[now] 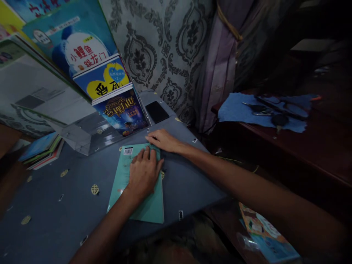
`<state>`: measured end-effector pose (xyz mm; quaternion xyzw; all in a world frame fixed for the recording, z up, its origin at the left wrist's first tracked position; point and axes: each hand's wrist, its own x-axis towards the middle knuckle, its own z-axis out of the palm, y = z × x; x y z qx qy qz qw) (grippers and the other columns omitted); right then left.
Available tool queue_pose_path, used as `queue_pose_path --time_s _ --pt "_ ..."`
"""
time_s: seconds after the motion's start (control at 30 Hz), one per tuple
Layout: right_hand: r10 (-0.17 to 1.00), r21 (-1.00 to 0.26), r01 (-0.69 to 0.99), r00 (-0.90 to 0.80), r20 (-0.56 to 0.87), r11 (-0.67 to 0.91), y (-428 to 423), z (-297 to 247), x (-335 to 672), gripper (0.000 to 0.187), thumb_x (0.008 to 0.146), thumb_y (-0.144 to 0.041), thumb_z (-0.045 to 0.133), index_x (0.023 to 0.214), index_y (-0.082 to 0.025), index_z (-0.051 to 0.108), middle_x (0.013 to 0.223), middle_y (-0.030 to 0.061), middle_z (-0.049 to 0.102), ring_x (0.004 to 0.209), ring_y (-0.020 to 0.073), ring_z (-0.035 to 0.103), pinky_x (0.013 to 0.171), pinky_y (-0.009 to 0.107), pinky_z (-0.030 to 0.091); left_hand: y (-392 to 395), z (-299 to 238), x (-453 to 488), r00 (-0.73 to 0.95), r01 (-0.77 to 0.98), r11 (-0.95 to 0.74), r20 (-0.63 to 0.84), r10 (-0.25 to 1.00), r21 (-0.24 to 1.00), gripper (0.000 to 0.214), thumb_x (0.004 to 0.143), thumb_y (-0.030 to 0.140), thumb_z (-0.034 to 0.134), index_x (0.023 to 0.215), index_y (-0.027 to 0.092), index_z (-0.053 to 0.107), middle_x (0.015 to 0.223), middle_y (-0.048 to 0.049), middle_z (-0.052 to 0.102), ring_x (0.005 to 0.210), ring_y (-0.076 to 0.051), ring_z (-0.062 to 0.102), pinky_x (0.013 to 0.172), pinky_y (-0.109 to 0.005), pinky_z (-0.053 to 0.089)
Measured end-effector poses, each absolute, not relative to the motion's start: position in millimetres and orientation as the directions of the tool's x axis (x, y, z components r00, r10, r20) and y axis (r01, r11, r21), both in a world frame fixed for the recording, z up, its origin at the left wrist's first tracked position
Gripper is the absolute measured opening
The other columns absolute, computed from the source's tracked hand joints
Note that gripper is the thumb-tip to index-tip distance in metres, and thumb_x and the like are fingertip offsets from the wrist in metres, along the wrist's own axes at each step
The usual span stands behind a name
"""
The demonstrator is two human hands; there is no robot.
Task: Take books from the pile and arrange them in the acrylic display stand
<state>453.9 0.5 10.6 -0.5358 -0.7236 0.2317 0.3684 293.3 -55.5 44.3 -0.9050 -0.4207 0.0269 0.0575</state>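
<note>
A thin teal book [143, 205] lies back cover up on the grey-blue tabletop [55, 205], with a barcode label at its far left corner. My left hand [143, 172] rests flat on the book's middle, fingers together and stretched forward. My right hand [162, 140] lies flat at the book's far right corner, fingers pointing left along the far edge. Neither hand grips anything.
A clear acrylic stand [90, 135] holds a row of children's books [110, 88] at the back left. A black phone [157, 112] lies behind it. Stacked books [41, 150] sit at far left. A dark wooden table [316, 146] with blue cloth [247, 112] and scissors [257, 109] stands right. Another book [269, 234] lies below.
</note>
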Motion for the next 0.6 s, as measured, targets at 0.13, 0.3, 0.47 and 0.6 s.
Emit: queue_pose_path --time_s 0.13,0.3,0.47,0.6 --pt "0.956 -0.801 0.521 -0.147 0.254 0.293 2.4 8.2 456.5 0.035 0.097 -0.027 0.047 0.067 -0.017 0.061 0.055 -0.0046 0.052 0.058 0.0121 0.05 0.061 0.024 0.032 -54.3 32.3 285.9 0.692 0.721 -0.686 0.039 0.721 -0.095 0.049 0.104 0.041 0.043 0.145 0.016 0.05 0.155 -0.0182 0.048 0.146 -0.034 0.043 0.114 -0.051 0.041" --pt "0.953 -0.803 0.516 -0.106 0.284 0.297 3.4 1.4 454.9 0.038 0.098 -0.031 0.045 0.064 -0.018 0.056 0.054 -0.0038 0.053 0.056 0.0121 0.048 0.06 0.025 0.032 -41.5 33.1 278.8 0.762 0.647 -0.762 -0.031 0.647 -0.013 0.051 0.106 0.042 0.036 0.151 0.018 0.044 0.161 -0.0137 0.041 0.153 -0.029 0.032 0.119 -0.056 0.033" --pt "0.946 -0.755 0.578 -0.108 0.307 0.311 2.1 0.1 454.1 0.038 0.097 -0.029 0.046 0.06 -0.021 0.048 0.055 -0.0038 0.051 0.058 0.0128 0.047 0.06 0.026 0.029 -16.0 36.9 258.8 0.776 0.63 -0.776 -0.029 0.629 0.038 0.048 0.107 0.031 0.032 0.152 0.02 0.044 0.16 -0.012 0.044 0.15 -0.025 0.037 0.12 -0.05 0.033" --pt "0.953 -0.718 0.633 -0.123 0.276 0.289 -0.5 4.2 453.7 0.035 0.098 -0.027 0.047 0.065 -0.02 0.053 0.059 -0.0023 0.054 0.06 0.0136 0.049 0.061 0.027 0.029 7.3 35.4 230.5 0.635 0.772 -0.635 0.007 0.772 0.043 0.046 0.104 0.025 0.036 0.147 0.014 0.05 0.155 -0.0155 0.049 0.146 -0.026 0.044 0.119 -0.047 0.038"
